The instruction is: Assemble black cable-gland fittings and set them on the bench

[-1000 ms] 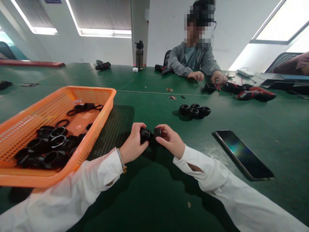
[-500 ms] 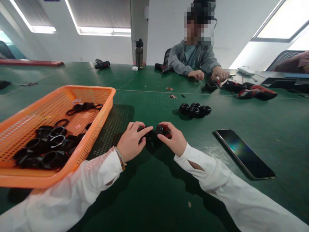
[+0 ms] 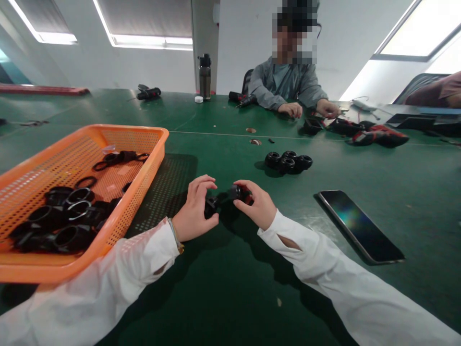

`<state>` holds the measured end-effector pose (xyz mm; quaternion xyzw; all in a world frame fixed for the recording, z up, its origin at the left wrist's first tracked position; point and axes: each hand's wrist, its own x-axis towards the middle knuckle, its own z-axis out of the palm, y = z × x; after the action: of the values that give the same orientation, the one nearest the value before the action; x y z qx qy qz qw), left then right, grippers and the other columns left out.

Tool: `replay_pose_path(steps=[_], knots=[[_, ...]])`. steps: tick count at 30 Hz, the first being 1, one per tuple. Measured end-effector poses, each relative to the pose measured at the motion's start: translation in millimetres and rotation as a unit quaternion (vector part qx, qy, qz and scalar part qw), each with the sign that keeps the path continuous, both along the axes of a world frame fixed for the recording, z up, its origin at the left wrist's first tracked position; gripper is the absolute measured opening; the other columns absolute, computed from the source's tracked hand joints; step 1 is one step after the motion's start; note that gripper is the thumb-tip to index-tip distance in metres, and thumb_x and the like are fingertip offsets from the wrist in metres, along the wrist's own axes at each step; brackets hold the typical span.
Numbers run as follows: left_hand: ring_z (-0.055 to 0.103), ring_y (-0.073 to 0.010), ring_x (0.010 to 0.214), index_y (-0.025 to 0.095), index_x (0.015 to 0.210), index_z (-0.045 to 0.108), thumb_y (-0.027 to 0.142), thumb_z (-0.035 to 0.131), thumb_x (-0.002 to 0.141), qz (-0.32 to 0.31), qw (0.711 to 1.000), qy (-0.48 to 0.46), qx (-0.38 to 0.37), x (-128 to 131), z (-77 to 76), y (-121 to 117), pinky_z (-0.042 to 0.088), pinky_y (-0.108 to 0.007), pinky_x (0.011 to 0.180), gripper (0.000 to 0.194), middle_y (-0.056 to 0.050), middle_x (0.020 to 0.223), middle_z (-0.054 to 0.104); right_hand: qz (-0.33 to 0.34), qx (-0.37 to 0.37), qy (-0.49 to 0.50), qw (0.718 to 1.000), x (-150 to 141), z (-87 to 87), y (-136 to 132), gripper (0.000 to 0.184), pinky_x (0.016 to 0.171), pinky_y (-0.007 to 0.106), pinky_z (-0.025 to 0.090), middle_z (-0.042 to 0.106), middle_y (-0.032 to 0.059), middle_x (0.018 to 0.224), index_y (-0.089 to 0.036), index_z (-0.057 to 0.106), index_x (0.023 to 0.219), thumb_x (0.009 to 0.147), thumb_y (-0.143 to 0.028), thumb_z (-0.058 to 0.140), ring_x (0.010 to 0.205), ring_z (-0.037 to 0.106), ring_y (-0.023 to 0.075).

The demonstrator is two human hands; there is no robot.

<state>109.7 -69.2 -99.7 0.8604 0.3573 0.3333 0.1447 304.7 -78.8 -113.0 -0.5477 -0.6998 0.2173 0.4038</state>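
My left hand (image 3: 194,209) and my right hand (image 3: 254,204) meet over the green table (image 3: 223,288), both in white sleeves. The left hand's fingers curl round a small black round part (image 3: 210,206). Pinched in the right hand's fingertips is a second small black part (image 3: 236,192); the two parts sit close together between the hands. An orange mesh tray (image 3: 144,163) to my left holds several black rings and round parts (image 3: 68,216). A cluster of finished-looking black round parts (image 3: 288,162) lies on the table beyond my hands.
A dark phone (image 3: 360,226) lies flat at the right. Across the table a person in a grey jacket (image 3: 286,86) handles black and red items (image 3: 374,137). A bottle (image 3: 204,77) and black tools (image 3: 147,92) stand at the far side.
Both hands have sunk a little towards the table. My left fingers shifted over the black part, lifting and spreading slightly; the right hand keeps its pinch.
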Motion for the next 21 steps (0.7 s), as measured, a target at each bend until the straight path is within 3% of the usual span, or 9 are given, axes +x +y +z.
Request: replay_pose_path(steps=[5,10,16,21], knots=[[0.047,-0.0286,0.099,0.016,0.096,0.041,0.029,0.055,0.068,0.106,0.992,0.067,-0.015,0.7,3.5,-4.1,0.043,-0.049,0.089,0.034,-0.012,0.102,0.045,-0.001,0.012,-0.007,1.000,0.1,0.7,-1.0,0.036,0.061,0.031,0.050,0.062,0.0084,0.097,-0.019,0.059,0.101,0.065,-0.021,0.054,0.081,0.059,0.0201],[0.053,-0.0222,0.081,0.018,0.091,0.043,0.029,0.051,0.072,0.119,0.985,0.096,-0.081,0.2,6.6,-3.9,0.048,-0.042,0.077,0.023,-0.005,0.090,0.047,-0.006,0.023,-0.017,1.000,0.7,0.8,-0.7,0.034,0.062,0.032,0.050,0.062,0.0065,0.094,-0.021,0.059,0.099,0.065,-0.020,0.056,0.074,0.058,0.0182],[0.054,-0.0204,0.089,0.019,0.094,0.042,0.016,0.050,0.068,0.089,0.994,-0.005,-0.067,-0.7,0.9,-0.2,0.049,-0.035,0.077,0.027,-0.005,0.093,0.048,0.011,-0.027,0.032,0.999,1.4,-0.3,0.8,0.040,0.058,0.030,0.048,0.061,0.0042,0.090,-0.021,0.055,0.107,0.066,-0.024,0.057,0.063,0.056,0.0141],[0.052,-0.0210,0.089,0.018,0.091,0.043,0.024,0.058,0.066,0.148,0.986,-0.035,-0.063,0.2,0.5,2.0,0.048,-0.036,0.076,0.030,-0.005,0.092,0.048,0.017,-0.033,0.038,0.999,2.7,0.2,0.6,0.038,0.058,0.030,0.047,0.061,0.0055,0.091,-0.020,0.055,0.104,0.067,-0.027,0.056,0.067,0.055,0.0152]])
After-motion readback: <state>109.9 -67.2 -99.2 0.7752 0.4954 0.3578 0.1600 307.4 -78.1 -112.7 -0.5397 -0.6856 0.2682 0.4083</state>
